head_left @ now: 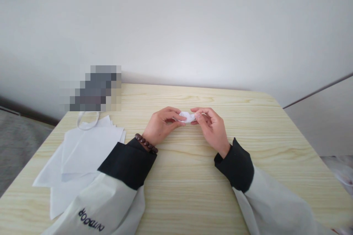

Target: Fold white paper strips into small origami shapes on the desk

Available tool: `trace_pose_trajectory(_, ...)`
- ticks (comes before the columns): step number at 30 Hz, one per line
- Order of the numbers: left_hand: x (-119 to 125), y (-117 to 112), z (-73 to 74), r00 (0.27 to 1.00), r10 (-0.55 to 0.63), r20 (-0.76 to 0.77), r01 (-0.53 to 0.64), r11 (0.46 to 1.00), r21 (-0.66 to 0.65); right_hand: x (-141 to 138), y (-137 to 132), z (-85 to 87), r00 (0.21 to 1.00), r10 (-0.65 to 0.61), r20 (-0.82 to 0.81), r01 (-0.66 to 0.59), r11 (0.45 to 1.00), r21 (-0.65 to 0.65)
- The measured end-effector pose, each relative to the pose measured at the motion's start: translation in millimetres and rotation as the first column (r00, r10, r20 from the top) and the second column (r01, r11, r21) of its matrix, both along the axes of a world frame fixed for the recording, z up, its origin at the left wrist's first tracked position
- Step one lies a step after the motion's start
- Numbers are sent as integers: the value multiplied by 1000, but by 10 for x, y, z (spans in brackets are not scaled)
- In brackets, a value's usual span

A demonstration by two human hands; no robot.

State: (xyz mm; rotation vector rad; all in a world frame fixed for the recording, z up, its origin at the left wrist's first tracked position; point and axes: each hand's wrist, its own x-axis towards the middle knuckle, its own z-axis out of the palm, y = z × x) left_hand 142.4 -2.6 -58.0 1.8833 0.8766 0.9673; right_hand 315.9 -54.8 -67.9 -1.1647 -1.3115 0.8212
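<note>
Paper [187, 117], opposite ends in left grip [160, 124] and right grip [211, 126]

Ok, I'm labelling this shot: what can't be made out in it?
All in the head view:
- Dark item, back left: blurred into blocks.
- White piece: ends partly covered by the left hand and right hand.
- White sheets: partly hidden by the left sleeve.
- Right sleeve: cut off by the bottom edge.
</note>
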Motion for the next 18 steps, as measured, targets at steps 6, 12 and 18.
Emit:
trace_pose_trajectory(6,-9,-4,-9,1000,1,-1,-1,1000,-25,21,-9,11,985,143,101,-144,990,-1)
trace_pose_trajectory(12,-14,-12,-2,999,-21,48,25,996,-86,59,0,14,954,177,242,-190,981,30)
trace_pose_trajectory(18,-25,-14,3,989,-101,108,117,980,-163,93,14,37,874,123,470,-197,974,112)
